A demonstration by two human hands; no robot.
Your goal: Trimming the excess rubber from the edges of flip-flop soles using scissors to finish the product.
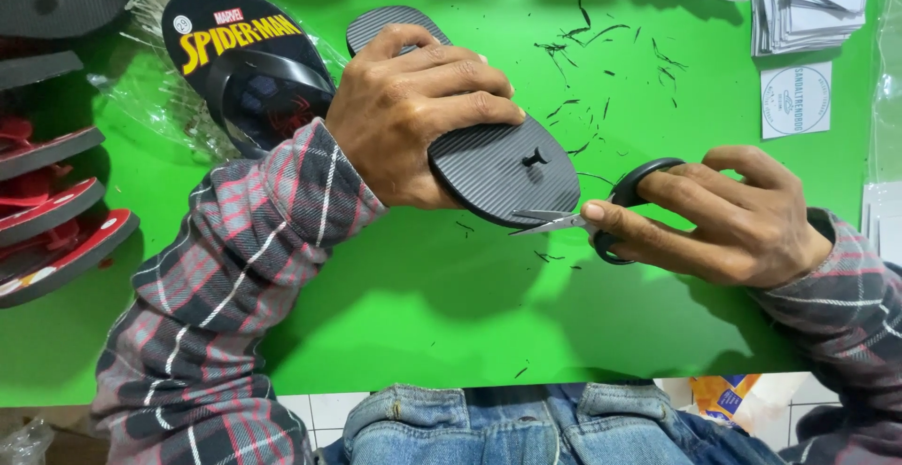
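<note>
Red-and-black sandals (56,211) stacked at the left edge of the frame, soles edge-on. Next over, upper left: a black printed sandal (246,70) with strap fitted, lying on clear plastic wrap (150,99).

Centre: left hand (413,117) grasping a black ribbed sandal sole (507,169), underside up, tilted above the green worktop (423,305); fingers wrapped over the top edge, thumb below. Strap plug (535,157) pokes through the sole near the toe end.

Right of centre: right hand (738,221) clenched on black-handled scissors (601,216), fingers through the loops. Blades nearly together, tips at the lower rim of the sole, just below the plug. Can't tell if they're biting rubber or only touching.

Black trimmings (601,52) scattered across the upper middle of the worktop. Upper right: stack of white round-print labels (808,14), one loose below it.

Judgement: the step in hand looks like trimming excess rubber off the sole edge. Next cut calls for a steady sole, blade tips kept flush to the rim, clear of the left thumb.
</note>
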